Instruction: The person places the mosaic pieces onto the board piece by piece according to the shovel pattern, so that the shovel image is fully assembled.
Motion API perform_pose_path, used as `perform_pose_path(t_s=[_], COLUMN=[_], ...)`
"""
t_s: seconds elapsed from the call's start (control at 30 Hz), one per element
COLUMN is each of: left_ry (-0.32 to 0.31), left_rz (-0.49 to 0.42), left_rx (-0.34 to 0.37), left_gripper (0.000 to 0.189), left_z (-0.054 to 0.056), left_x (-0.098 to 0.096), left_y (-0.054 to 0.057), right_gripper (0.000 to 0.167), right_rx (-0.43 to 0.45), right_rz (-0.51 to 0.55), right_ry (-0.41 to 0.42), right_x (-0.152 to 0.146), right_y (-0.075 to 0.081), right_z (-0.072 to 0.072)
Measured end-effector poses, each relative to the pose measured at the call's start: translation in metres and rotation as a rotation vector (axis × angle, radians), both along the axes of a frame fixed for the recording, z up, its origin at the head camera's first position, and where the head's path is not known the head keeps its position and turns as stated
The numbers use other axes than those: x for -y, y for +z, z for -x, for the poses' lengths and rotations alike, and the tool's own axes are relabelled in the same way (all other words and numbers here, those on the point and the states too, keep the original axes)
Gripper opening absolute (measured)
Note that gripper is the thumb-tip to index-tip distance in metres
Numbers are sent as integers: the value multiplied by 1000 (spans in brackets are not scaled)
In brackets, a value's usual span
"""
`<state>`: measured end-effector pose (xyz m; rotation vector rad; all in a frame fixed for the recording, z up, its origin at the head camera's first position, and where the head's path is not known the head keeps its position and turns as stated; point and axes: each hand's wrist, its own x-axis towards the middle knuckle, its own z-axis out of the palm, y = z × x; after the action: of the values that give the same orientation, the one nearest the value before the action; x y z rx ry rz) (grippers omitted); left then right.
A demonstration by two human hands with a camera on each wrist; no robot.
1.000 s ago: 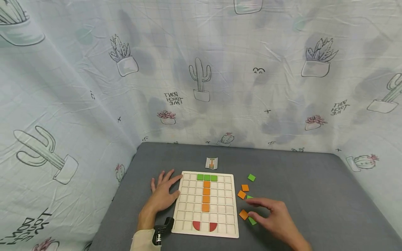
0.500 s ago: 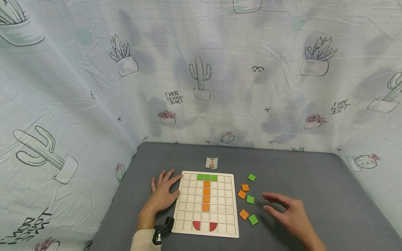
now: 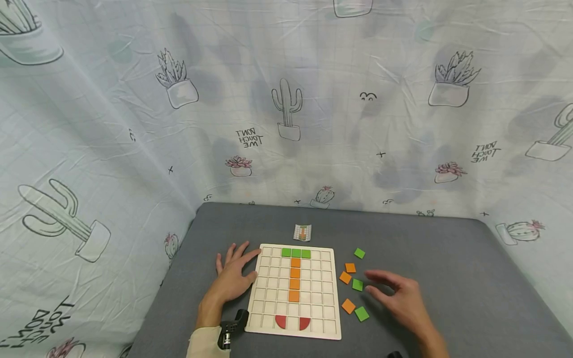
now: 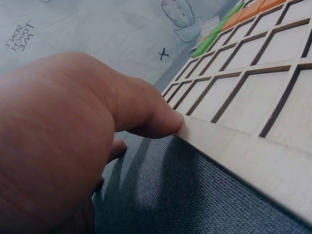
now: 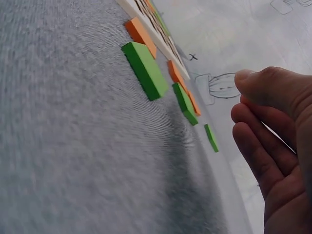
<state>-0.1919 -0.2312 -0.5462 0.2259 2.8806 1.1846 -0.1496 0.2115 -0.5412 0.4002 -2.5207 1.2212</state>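
Observation:
A wooden grid board (image 3: 315, 325) lies on the grey table. Three green square tiles (image 3: 296, 253) sit in its top row, a column of orange tiles (image 3: 294, 273) runs below them, and two red quarter-round pieces (image 3: 305, 323) are in the bottom row. My left hand (image 3: 231, 281) rests at the board's left edge with fingers spread; in the left wrist view its thumb (image 4: 161, 119) touches the rim. Over the table right of the board, my right hand (image 3: 400, 296) holds nothing, thumb and fingers apart. Nearest to its fingertips is a loose green tile (image 3: 357, 285).
Beside the board's right edge lie other loose tiles: an orange tile (image 3: 348, 306), a green tile (image 3: 361, 313) near it, and a green tile (image 3: 359, 253) farther back. A small pattern card (image 3: 302, 232) lies behind the board. Patterned cloth (image 3: 335, 124) hangs around the table.
My right hand has drawn back rightward from the loose tiles, then come partly back toward them, uncovering the green tiles. My left hand and the board stay put.

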Motion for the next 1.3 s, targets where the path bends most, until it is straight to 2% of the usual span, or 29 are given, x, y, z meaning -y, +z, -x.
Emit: perform_pose_path(t_s=[0.2,0.43,0.63,1.03,1.3], left_ry=[1,2,0,-10,-10], left_rz=[-2,0,2,-4,-1], left_rx=[1,5,1,-5,-3], left_gripper=[62,62,62,60,60], left_z=[0,0,0,-2,-2], left_x=[0,1,3,5,5], left_y=[0,0,1,1,-1], right_gripper=[40,41,42,45,45], right_rx=[42,10,41,-9,-10], right_rz=[11,19,2,-49,-90], right_ry=[-4,12,-16,-12,-32], right_x=[6,9,11,13,13], right_y=[-6,-14,-18,-20,-23], right_z=[5,5,6,8,10])
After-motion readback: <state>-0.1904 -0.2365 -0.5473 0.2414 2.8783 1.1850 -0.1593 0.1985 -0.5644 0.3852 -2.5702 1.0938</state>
